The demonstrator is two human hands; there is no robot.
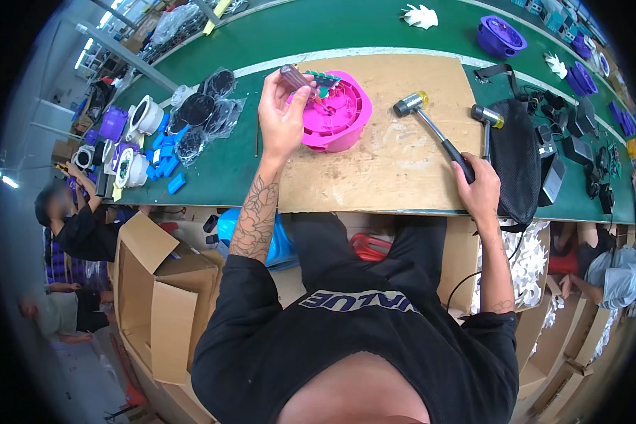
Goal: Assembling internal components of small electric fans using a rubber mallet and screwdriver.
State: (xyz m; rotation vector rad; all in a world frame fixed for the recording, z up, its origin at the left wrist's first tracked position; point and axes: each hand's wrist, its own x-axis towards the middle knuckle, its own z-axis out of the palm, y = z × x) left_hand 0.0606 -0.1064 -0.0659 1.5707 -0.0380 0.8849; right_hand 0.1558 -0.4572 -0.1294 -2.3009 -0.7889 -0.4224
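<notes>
My left hand [281, 121] is closed round the dark, see-through handle of a screwdriver [295, 76]. Its shaft points down into a round pink plastic housing [353, 124], near the middle of the ribbed inside. A green circuit board [324, 80] stands at the housing's far edge. On the right, my right hand [481, 185] grips the black handle end of a mallet [431, 127], whose black and yellow head rests on the cardboard. A second mallet [486, 120] lies beside it, its handle end close to my fingers; whether they touch it, I cannot tell.
A cardboard sheet [396, 173] covers part of the green bench. Blue parts [164, 157] and bagged black discs [198, 109] lie left. A black mesh bag [516, 162] and adapters [555, 177] lie right. Purple housings [500, 37] stand farther back. Open cartons [169, 297] flank my legs.
</notes>
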